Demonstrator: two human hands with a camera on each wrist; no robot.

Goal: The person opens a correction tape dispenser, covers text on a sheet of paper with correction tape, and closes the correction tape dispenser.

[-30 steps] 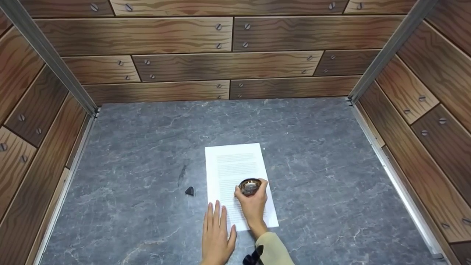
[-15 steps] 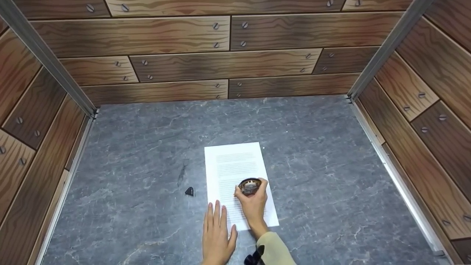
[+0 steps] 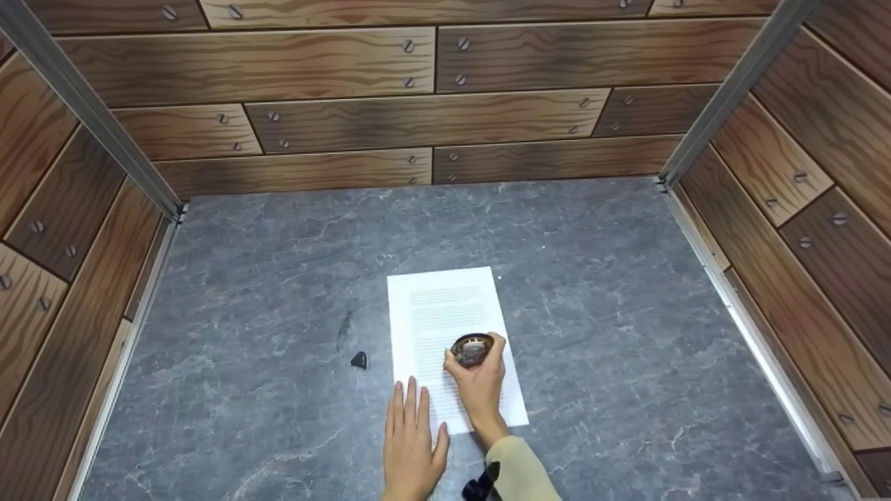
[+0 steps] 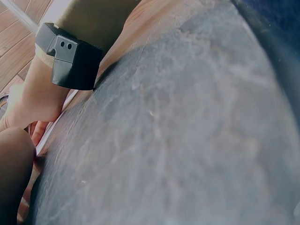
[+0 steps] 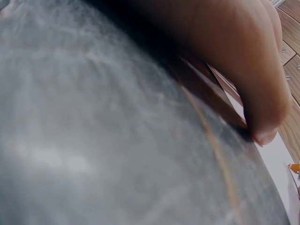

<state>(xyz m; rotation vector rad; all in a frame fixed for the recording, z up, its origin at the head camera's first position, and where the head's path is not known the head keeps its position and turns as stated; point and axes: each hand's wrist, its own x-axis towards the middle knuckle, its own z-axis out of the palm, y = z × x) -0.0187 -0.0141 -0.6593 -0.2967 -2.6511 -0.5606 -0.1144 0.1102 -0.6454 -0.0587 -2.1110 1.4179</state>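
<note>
A printed white sheet (image 3: pixel 445 306) lies on the grey marbled table. My right hand (image 3: pixel 482 390) grips a round, dark-rimmed object (image 3: pixel 472 350) with a shiny top between thumb and fingers, over the lower right part of the page. Flat near the sheet's lower left edge, my left hand (image 3: pixel 412 445) has its fingers straight, their tips by the paper's border. In the left wrist view the right forearm wears a black wrist device (image 4: pixel 75 58). The right wrist view shows part of the right hand (image 5: pixel 253 70) beside the white paper (image 5: pixel 276 164).
A small black triangular piece (image 3: pixel 359 360) lies left of the sheet on the grey table (image 3: pixel 264 292). Wood-patterned walls (image 3: pixel 334 62) with metal corner posts enclose the back and both sides. A tiny white speck is just right of the paper's top corner.
Both hands hold nearly the same places, the right still gripping the round object. The head view has shifted slightly.
</note>
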